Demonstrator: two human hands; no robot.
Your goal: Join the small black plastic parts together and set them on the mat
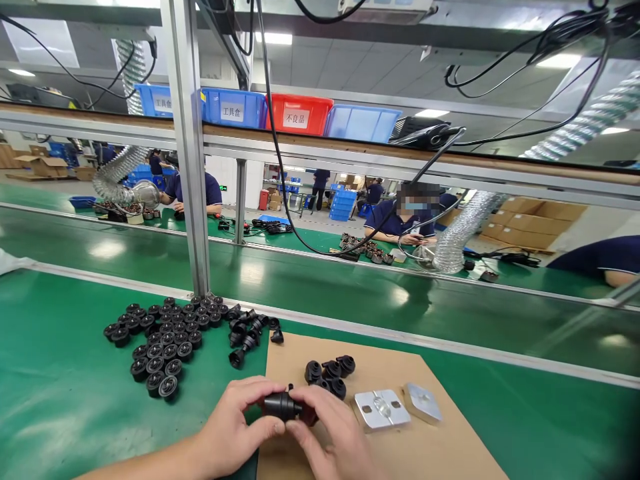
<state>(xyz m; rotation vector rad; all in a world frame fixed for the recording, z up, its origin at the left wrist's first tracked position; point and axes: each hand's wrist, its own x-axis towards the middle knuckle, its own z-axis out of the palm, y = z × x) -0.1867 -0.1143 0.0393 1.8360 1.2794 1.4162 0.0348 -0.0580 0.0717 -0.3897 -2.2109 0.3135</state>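
My left hand (235, 427) and my right hand (330, 437) meet low in the middle of the view, both pinched on one small black round plastic part (281, 405) held just above a brown cardboard sheet (450, 447). Behind my fingers a small cluster of the same black parts (330, 373) lies on the cardboard. Two flat silver metal plates (381, 408) (423, 402) rest to the right of my right hand. A big group of black round parts (165, 340) stands on the green mat to the left.
A green mat (60, 387) covers the bench; a green conveyor belt (350, 287) runs behind it. A metal upright (193, 153) rises at the left. Blue and red bins (299, 113) sit on the overhead shelf. People in dark blue shirts (400, 223) work across the belt.
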